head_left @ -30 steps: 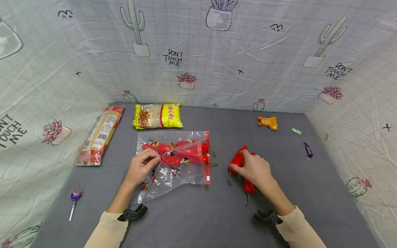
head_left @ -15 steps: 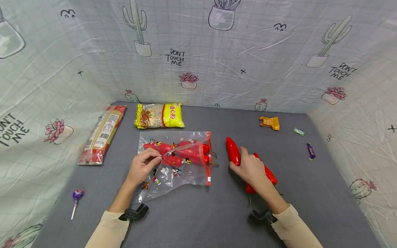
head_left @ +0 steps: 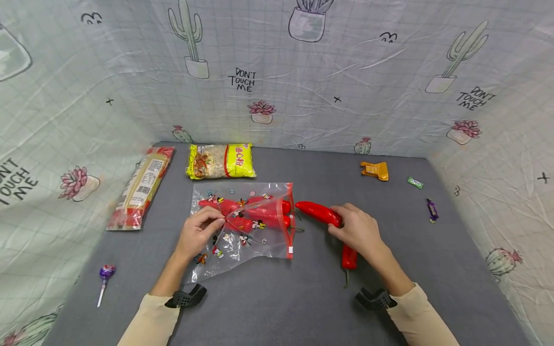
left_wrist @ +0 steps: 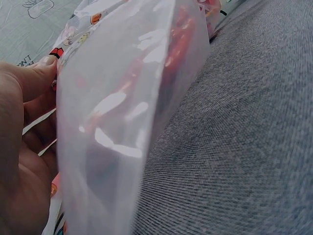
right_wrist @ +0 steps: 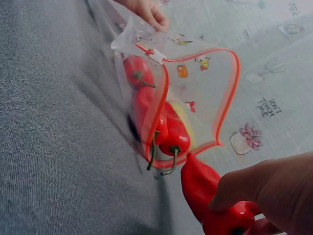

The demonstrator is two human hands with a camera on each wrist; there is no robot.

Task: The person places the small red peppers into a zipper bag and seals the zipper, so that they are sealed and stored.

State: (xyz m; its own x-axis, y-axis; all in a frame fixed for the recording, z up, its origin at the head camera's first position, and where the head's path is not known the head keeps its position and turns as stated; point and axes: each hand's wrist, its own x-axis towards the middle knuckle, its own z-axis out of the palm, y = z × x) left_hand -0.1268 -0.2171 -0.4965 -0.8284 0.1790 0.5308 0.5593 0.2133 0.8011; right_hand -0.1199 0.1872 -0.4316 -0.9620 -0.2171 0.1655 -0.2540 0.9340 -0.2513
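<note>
A clear zip bag [head_left: 246,250] with cartoon prints lies with its red-edged mouth facing right. My left hand [head_left: 198,233] pinches its upper film and holds it raised. Inside lie several red peppers [head_left: 264,214], two with green stems poking past the mouth. My right hand [head_left: 357,229] grips another red pepper [head_left: 318,212], its pointed tip aimed left, close to the bag's mouth. In the right wrist view the mouth [right_wrist: 230,93] gapes, with the held pepper's tip at its lower rim. One more loose pepper [head_left: 348,258] lies on the table, partly hidden under my right hand.
Behind the bag lies a yellow pasta packet [head_left: 220,161]. A long red-ended noodle packet [head_left: 142,190] and a lollipop [head_left: 106,276] are at left. At far right are an orange wrapped snack [head_left: 374,170], a green packet [head_left: 414,182] and a purple candy [head_left: 432,210].
My right hand has picked up a pepper and turned it from pointing away to pointing left at the bag's mouth. My left hand keeps its hold on the film.
</note>
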